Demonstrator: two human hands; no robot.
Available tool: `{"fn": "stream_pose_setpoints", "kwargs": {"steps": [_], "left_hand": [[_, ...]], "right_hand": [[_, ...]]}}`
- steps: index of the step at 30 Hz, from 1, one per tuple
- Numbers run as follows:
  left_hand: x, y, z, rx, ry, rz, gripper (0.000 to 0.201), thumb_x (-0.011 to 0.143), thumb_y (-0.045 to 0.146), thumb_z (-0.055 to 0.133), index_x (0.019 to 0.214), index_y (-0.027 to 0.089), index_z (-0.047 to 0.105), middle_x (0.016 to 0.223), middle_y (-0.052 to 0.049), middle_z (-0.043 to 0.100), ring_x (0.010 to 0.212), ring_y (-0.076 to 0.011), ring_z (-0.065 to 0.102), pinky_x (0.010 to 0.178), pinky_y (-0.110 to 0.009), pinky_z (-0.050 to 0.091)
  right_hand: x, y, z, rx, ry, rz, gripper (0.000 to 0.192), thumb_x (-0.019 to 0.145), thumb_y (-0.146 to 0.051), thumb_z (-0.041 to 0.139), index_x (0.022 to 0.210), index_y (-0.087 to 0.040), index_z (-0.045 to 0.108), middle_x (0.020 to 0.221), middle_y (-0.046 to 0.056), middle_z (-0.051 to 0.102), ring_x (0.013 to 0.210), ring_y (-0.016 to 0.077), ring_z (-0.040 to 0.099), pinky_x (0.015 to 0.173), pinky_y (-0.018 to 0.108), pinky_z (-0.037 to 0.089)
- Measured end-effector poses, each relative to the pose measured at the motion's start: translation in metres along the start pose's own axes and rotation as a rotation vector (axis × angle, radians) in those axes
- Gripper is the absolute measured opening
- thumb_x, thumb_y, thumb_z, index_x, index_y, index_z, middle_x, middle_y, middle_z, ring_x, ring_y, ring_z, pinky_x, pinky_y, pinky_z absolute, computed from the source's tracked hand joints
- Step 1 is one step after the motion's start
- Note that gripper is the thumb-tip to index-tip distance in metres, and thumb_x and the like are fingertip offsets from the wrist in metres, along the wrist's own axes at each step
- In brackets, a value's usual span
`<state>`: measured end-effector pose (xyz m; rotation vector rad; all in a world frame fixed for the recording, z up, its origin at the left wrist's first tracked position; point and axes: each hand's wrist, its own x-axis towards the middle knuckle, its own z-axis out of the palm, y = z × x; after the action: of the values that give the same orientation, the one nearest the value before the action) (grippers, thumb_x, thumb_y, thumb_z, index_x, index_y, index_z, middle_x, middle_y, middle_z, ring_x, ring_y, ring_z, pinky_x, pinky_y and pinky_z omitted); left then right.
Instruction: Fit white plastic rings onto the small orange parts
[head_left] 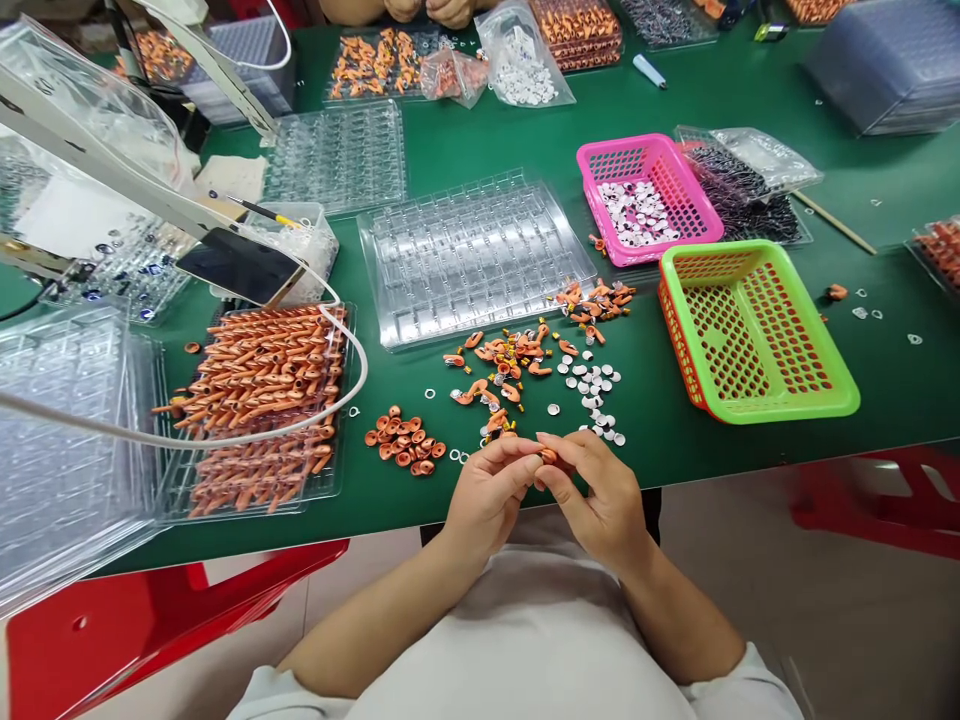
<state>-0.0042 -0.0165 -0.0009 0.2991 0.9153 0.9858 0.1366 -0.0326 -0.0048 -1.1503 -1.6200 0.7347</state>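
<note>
Just past the table's front edge, my left hand (487, 490) and my right hand (600, 490) meet with fingertips pinched around a small orange plastic part (549, 456). Fingers cover most of it, so its exact shape cannot be made out. Ahead of my hands lies a loose pile of curved orange parts with yellow ends (514, 355). White round discs (592, 385) are scattered to the right of that pile. On the left is a heap of small orange cups (405, 440), with a few thin white rings (456, 456) beside it.
A green basket (847, 390) and a pink basket (649, 147) holding white discs stand right. Clear trays (472, 260) lie ahead. At left are stacked orange parts (262, 390), a phone (240, 265) and a looping white cable (364, 360). Another person's hands (427, 10) are across the table.
</note>
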Motion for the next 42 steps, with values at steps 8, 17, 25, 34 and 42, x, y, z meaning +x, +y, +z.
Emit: {"fn": "stream_pose_setpoints", "kwargs": {"steps": [8,17,25,34,42], "left_hand": [[-0.003,-0.002,-0.003,0.024,0.019,0.015,0.017,0.065,0.025,0.087,0.076,0.017,0.078,0.078,-0.004,0.076,0.071,-0.0131,0.065,0.067,-0.023,0.051],[-0.009,-0.006,-0.003,0.071,-0.008,0.085,0.019,0.069,0.032,0.085,0.081,0.019,0.078,0.076,-0.002,0.074,0.068,-0.0118,0.064,0.066,-0.023,0.052],[-0.008,0.007,-0.010,0.272,-0.127,0.109,0.026,0.069,0.016,0.085,0.093,0.021,0.076,0.085,-0.002,0.078,0.081,-0.0138,0.072,0.075,-0.022,0.057],[-0.008,0.011,-0.004,0.288,-0.161,0.027,0.041,0.069,0.015,0.085,0.105,0.018,0.068,0.067,0.001,0.072,0.060,-0.0096,0.065,0.060,-0.020,0.056],[-0.009,0.012,-0.004,0.309,-0.193,-0.013,0.034,0.069,0.015,0.084,0.101,0.016,0.073,0.071,-0.001,0.072,0.062,-0.0105,0.067,0.066,-0.023,0.058]], "right_hand": [[0.002,0.000,-0.002,0.033,-0.009,-0.023,0.035,0.093,-0.010,0.058,0.125,-0.022,0.064,0.096,0.007,0.067,0.084,0.0168,0.066,0.072,0.028,0.058],[0.002,-0.003,0.000,-0.068,0.012,-0.109,0.036,0.093,-0.008,0.053,0.126,-0.019,0.062,0.095,0.009,0.068,0.082,0.0183,0.067,0.070,0.030,0.059],[0.000,0.006,-0.013,-0.155,-0.070,-0.137,0.040,0.093,-0.008,0.056,0.132,-0.018,0.056,0.096,0.010,0.065,0.081,0.0181,0.063,0.067,0.030,0.055],[-0.003,0.005,-0.015,-0.155,-0.098,-0.249,0.034,0.093,-0.006,0.053,0.126,-0.012,0.056,0.093,0.013,0.068,0.078,0.0197,0.064,0.064,0.030,0.054],[-0.006,0.004,-0.015,-0.155,-0.094,-0.270,0.033,0.092,-0.008,0.052,0.124,-0.013,0.056,0.085,0.011,0.067,0.068,0.0179,0.062,0.056,0.029,0.052]]}}
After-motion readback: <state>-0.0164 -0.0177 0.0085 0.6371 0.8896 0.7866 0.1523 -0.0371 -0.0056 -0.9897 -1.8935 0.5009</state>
